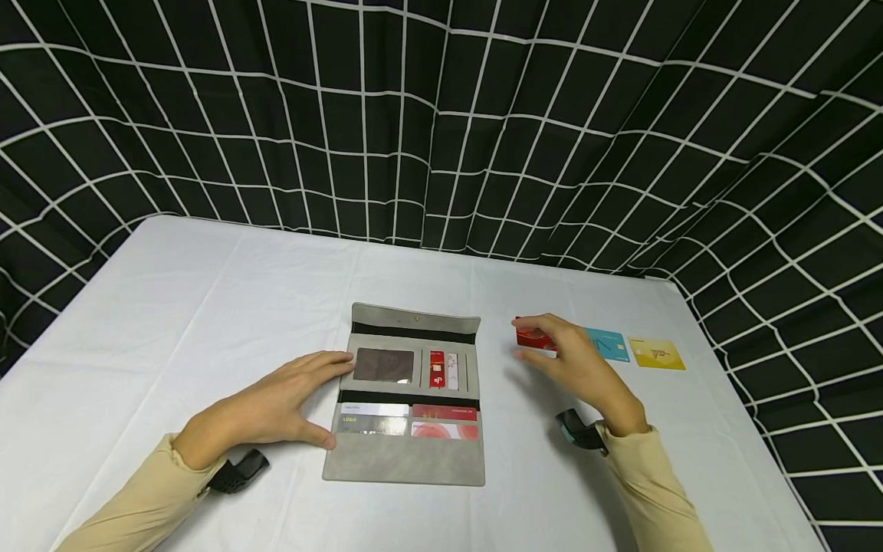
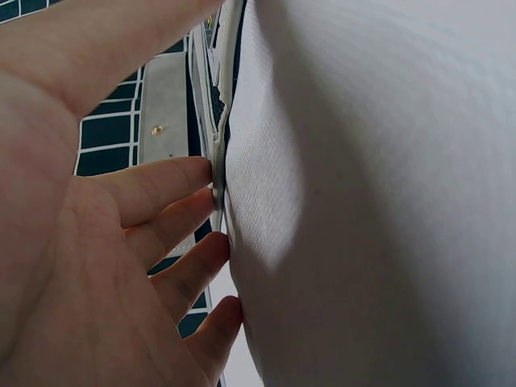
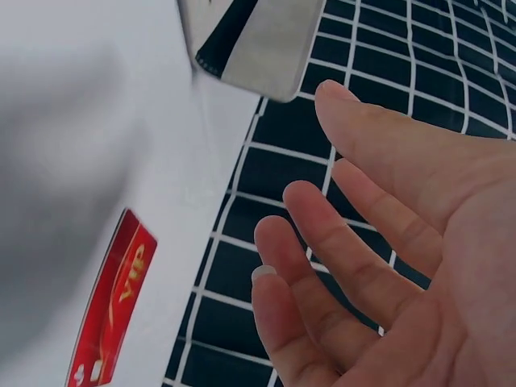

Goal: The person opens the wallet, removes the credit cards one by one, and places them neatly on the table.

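A grey wallet (image 1: 407,462) lies unfolded on the white table, with its snap flap at the far end. Against its left edge rest the fingers and thumb of my left hand (image 1: 276,399), spread and fairly straight. My right hand (image 1: 576,360) hovers over a red card (image 1: 527,338) with loosely bent fingers and nothing between them. In the right wrist view, that red VIP card (image 3: 117,302) lies flat on the cloth, apart from the fingertips. Tucked in the wallet are a red card (image 1: 437,369), a white one (image 1: 452,372) and several more in the lower pockets.
Right of the red card lie a blue card (image 1: 610,345) and a yellow card (image 1: 657,353). The white tablecloth (image 1: 172,322) ends at a black curtain (image 1: 386,138) with a white grid. Each wrist carries a black camera mount (image 1: 237,471).
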A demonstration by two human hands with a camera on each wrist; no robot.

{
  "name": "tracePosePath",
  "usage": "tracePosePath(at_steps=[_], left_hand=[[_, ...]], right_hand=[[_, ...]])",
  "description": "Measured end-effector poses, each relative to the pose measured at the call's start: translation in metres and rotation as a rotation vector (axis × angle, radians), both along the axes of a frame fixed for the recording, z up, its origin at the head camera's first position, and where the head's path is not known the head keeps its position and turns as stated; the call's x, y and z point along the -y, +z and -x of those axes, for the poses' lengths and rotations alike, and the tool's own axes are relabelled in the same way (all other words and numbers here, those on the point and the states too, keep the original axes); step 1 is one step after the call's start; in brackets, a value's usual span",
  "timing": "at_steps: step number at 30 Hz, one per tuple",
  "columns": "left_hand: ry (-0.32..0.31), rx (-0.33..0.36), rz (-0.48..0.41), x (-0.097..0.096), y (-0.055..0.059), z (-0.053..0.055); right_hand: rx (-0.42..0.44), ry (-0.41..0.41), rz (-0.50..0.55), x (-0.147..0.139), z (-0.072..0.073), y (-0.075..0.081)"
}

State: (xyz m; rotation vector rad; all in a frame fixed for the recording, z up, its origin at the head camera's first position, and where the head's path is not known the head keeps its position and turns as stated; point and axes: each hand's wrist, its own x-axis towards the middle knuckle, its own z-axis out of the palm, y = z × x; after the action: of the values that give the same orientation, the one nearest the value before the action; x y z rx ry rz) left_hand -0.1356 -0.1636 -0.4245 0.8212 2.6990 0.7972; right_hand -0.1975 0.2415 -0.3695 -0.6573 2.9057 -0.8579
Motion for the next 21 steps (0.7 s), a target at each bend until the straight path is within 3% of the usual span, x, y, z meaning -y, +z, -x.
tracePosePath(at_steps=[21], left_hand=[[0.001, 0.006, -0.008, 0.001, -0.001, 0.000]], right_hand=[[0.054, 0.087, 0.014, 0.037, -0.007, -0.005]])
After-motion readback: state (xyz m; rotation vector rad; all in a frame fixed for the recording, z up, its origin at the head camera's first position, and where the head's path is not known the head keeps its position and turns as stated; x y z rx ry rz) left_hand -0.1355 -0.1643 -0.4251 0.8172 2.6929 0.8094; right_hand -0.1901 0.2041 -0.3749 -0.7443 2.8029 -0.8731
